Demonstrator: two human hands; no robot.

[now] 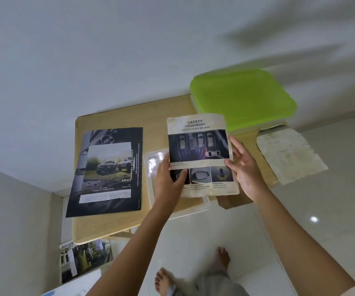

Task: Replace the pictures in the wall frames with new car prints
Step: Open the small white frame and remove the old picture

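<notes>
A yellowed car print headed SAFETY (200,146) is held over the light wooden table (168,110). My left hand (170,180) grips its lower left edge, thumb on the front. My right hand (244,167) touches its right edge with fingers spread. Under the print lies a white picture frame (154,165) with a glossy pane. To the left, a dark brochure sheet (106,171) lies flat with a smaller pickup-truck print (108,169) on top of it.
A lime-green plastic lid (242,97) covers a box at the table's back right. A crumpled pale sheet (287,152) hangs over the right edge. A HILUX brochure (82,259) lies on the floor at lower left. My bare feet (165,283) stand on white tiles.
</notes>
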